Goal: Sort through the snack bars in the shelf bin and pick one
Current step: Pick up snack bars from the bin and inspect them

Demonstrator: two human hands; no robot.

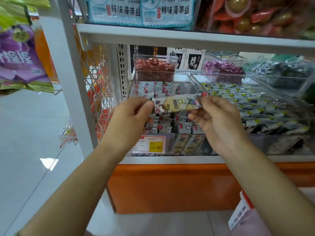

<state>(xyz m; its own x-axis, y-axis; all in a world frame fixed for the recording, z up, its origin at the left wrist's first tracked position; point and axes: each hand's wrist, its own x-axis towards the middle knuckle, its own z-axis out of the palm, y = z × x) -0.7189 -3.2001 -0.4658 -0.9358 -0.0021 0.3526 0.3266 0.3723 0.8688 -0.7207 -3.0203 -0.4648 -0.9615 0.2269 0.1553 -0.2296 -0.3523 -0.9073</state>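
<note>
One snack bar [177, 103] in a pale wrapper with cartoon print is held level in front of the clear shelf bin [134, 82]. My left hand [131, 116] pinches its left end and my right hand [218, 116] pinches its right end. Behind and below the bar, the bin holds several small grey wrapped bars [153, 90] with red and white marks. Part of the bin's contents is hidden by my hands.
A neighbouring clear bin [252, 99] to the right holds several dark and yellow wrapped snacks. A yellow price tag [155, 147] sits on the bin front. An orange base [170, 188] runs below the shelf. Hanging purple bags [20, 58] are at left.
</note>
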